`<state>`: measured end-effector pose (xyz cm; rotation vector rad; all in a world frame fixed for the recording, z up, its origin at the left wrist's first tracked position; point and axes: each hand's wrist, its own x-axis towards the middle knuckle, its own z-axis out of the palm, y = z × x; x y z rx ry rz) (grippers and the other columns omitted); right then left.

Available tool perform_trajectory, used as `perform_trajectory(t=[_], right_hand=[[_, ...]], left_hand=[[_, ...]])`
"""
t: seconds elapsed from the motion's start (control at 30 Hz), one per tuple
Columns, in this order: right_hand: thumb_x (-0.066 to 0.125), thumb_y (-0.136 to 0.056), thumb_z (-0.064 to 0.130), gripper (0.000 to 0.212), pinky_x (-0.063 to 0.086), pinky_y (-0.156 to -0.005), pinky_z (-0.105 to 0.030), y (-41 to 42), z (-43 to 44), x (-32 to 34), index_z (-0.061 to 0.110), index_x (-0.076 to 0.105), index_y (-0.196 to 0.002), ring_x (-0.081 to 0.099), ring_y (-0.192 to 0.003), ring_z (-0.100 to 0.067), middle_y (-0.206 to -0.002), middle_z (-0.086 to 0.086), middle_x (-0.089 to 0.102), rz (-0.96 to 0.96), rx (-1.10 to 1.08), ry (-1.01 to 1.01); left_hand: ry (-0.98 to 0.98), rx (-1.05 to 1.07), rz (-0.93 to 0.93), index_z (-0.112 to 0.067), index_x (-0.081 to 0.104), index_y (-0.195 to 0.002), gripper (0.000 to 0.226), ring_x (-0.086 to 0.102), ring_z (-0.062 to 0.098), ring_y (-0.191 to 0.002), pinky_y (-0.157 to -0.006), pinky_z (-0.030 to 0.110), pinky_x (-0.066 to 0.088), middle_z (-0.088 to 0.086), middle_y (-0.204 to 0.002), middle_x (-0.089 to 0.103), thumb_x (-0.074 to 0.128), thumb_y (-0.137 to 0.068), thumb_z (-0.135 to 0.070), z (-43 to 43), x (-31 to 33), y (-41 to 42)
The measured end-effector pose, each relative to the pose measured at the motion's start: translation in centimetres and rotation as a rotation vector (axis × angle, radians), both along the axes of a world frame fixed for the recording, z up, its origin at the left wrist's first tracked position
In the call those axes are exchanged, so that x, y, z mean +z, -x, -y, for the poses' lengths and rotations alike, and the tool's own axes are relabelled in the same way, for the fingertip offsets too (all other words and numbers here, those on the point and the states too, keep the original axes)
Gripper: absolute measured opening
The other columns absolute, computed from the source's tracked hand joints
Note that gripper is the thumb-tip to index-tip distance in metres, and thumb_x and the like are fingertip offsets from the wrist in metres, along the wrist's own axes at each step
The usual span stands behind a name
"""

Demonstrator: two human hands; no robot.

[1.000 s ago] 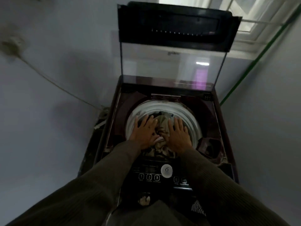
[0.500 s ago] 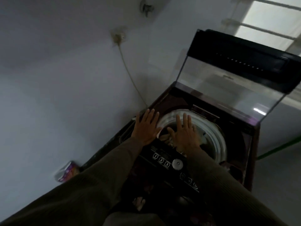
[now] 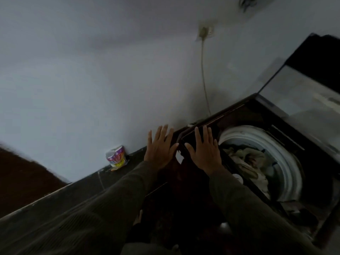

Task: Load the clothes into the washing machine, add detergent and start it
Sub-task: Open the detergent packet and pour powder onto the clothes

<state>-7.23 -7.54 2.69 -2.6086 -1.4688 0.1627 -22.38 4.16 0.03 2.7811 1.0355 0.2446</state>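
Observation:
A dark top-loading washing machine (image 3: 244, 115) stands at the right with its glass lid (image 3: 298, 94) raised. Beige and dark clothes (image 3: 246, 159) lie inside its white drum (image 3: 287, 162). My left hand (image 3: 160, 148) hovers past the machine's left corner, fingers spread, holding nothing. My right hand (image 3: 204, 150) is spread over the machine's front left corner, also holding nothing. A colourful detergent packet (image 3: 116, 158) stands on the floor ledge against the wall, to the left of my left hand.
A power cable (image 3: 204, 76) runs down the pale wall from a socket (image 3: 205, 33) to behind the machine. A dark ledge (image 3: 77, 186) runs along the wall's base. Brown floor (image 3: 20, 177) lies at the far left.
Both hands have lifted off the clothes in the drum and swung left past the machine's corner. My view has turned left, bringing the detergent packet into sight.

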Motion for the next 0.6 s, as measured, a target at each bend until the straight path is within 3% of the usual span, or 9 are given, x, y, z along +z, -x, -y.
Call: perform_trajectory(t=[0.13,0.33,0.47,0.6], right_hand=[[0.026,-0.098,0.064,0.078,0.014,-0.120,-0.055,2.9,-2.8,-0.9,0.021,0.002,-0.158,-0.010,-0.151,-0.030,-0.164,-0.013,-0.006,-0.030,0.062,0.008],[0.027,-0.098,0.063,0.078,0.013,-0.119,-0.054,7.1,-7.5,-1.5,0.020,0.003,-0.158,-0.011,-0.151,-0.029,-0.164,-0.014,-0.004,-0.046,0.109,0.024],[0.029,-0.098,0.062,0.077,0.014,-0.119,-0.055,10.1,-11.3,-2.8,0.019,0.004,-0.158,-0.009,-0.151,-0.031,-0.164,-0.016,-0.002,-0.049,0.154,0.037],[0.030,-0.098,0.062,0.078,0.017,-0.119,-0.056,13.3,-15.3,-5.5,0.018,0.005,-0.158,-0.007,-0.151,-0.032,-0.164,-0.017,-0.002,-0.050,0.208,0.057]], left_hand=[[0.059,0.072,-0.021,-0.019,0.021,-0.156,0.076,0.012,0.030,-0.152,-0.120,0.061,0.010,0.011,-0.164,0.014,0.008,-0.094,-0.062,-2.0,-0.5,3.1],[0.124,0.144,-0.053,-0.021,0.013,-0.157,0.067,0.008,0.028,-0.153,-0.121,0.059,0.008,0.010,-0.165,0.009,0.023,-0.101,-0.057,-5.6,-1.3,8.3],[0.132,0.211,-0.060,-0.020,0.023,-0.155,0.074,0.017,0.029,-0.151,-0.119,0.060,0.009,0.011,-0.163,0.020,0.011,-0.095,-0.061,-8.3,-2.6,13.1],[0.130,0.279,-0.043,-0.015,0.039,-0.150,0.072,0.033,0.034,-0.145,-0.114,0.066,0.021,0.015,-0.156,0.037,0.018,-0.095,-0.057,-10.6,-5.6,17.9]])
